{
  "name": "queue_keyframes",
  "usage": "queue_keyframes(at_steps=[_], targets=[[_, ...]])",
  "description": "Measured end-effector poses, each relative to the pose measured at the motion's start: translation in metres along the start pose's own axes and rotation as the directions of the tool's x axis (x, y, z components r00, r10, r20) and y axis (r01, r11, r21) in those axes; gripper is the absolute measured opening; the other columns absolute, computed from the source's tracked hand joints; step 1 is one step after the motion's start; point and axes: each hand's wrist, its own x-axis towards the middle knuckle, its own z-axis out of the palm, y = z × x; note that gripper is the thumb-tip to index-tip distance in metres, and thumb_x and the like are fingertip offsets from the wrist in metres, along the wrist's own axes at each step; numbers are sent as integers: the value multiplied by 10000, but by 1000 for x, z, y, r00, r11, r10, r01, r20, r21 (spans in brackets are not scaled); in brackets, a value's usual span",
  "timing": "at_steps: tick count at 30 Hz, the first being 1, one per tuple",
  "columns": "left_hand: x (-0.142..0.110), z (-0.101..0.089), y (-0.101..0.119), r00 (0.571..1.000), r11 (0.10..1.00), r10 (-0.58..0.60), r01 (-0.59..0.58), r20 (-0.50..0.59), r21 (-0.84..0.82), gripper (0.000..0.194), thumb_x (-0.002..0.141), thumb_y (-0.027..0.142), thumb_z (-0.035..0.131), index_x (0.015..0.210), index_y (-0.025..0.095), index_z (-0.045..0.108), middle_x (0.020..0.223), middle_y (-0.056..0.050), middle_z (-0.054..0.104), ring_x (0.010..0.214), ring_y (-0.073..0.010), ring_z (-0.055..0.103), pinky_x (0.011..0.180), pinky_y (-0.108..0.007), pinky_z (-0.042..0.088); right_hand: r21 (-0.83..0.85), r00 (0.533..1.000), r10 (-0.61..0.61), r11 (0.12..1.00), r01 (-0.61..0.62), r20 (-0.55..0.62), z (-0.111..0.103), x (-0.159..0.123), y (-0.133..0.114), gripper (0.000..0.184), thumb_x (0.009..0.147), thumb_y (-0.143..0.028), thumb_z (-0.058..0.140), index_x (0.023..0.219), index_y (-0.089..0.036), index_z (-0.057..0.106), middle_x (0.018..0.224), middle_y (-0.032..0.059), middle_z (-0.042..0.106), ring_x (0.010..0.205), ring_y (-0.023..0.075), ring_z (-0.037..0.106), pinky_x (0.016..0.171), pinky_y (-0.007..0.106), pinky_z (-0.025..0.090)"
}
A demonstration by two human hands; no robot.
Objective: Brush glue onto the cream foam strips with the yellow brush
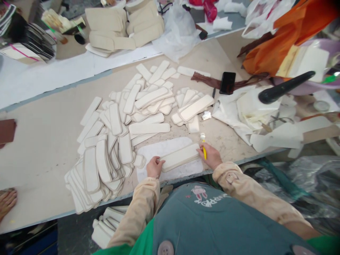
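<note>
At the far left edge, another person's hand (7,202) rests on the beige worktop (45,152), below a flat, reddish-brown piece with straight edges (7,132). Moving right, you have a large, loose pile of cream-white, flat strips with rounded corners (101,166), many overlapping and fanned out, which spreads up and away from you. Behind it, near the top, sit stacked, folded beige pads (124,30).

In front of you, your left hand (154,167) has thumb and fingers closed on the left end of a long, cream-white strip with rounded corners (180,157). That strip lies slanted over a white, thin sheet (148,150) near your edge of the worktop, its right end higher in view; another layer's edge shows beneath it. Beyond it is a smaller heap of similar strips (196,107).

Your right hand (212,156) is clamped on a slim, yellow-handled tool (204,153), its fingertips touching the strip's right end. Your two hands are well apart. Farther right lie a black, rectangular phone (227,83), a white container with a black handle (255,102) and a draped orange cloth (292,39).
</note>
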Motion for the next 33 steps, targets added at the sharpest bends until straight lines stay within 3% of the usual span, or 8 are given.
queue_keyframes(at_steps=[4,7,12,15,17,20,27,33], targets=[[0,0,0,1000,1000,11,-11,-8,24,267,728,383,634,923,201,614,710,14,632,697,-146,596,655,-253,401,-47,997,-50,998,48,-51,-3,0,2,133,856,-295,516,934,-188,532,842,75,619,827,228,587,707,333,471],[1,1,-2,999,999,25,-24,-21,43,272,728,378,629,930,197,619,756,-5,634,742,-159,599,671,-259,412,-29,976,-203,979,201,-82,-4,-2,-5,117,864,-253,503,952,-184,540,1008,123,608,1023,262,541,857,410,462],[4,2,-6,998,997,51,-50,-26,54,294,728,403,609,939,199,619,799,-21,628,787,-182,599,692,-279,425,177,835,-549,825,536,30,16,-8,-42,133,872,-208,499,996,-181,536,1210,149,551,1287,239,369,1017,478,378],[4,2,-5,998,996,51,-50,-20,68,301,728,412,603,940,200,614,796,-22,622,780,-187,597,697,-288,430,233,749,-652,752,617,120,36,-8,-64,201,862,-284,552,1028,-171,544,1264,166,525,1321,248,322,1022,500,361],[4,2,-4,998,995,62,-59,-24,81,303,726,409,605,938,192,611,787,-22,615,770,-186,593,701,-290,431,243,723,-675,734,634,151,46,-7,-70,258,846,-329,584,1043,-167,549,1281,169,515,1323,252,317,1028,498,351],[4,2,-4,997,993,75,-72,-29,94,297,727,397,606,934,183,612,786,-25,608,765,-183,587,712,-292,433,236,742,-654,752,615,147,49,-4,-59,303,835,-354,600,1062,-159,551,1265,175,526,1324,258,316,1036,498,338],[3,5,-2,993,989,111,-106,-49,105,296,734,380,614,939,167,621,845,-45,579,755,-170,572,748,-297,443,211,843,-525,843,495,119,28,0,4,309,860,-322,562,1113,-149,521,1306,183,489,1333,274,300,1034,535,330],[-3,3,1,996,998,47,-43,-78,49,270,708,307,653,933,164,615,856,-41,592,718,-140,554,737,-282,447,196,942,-334,923,332,-25,17,1,31,341,861,-316,539,1163,-172,477,1307,162,492,1304,292,350,1028,565,331]])
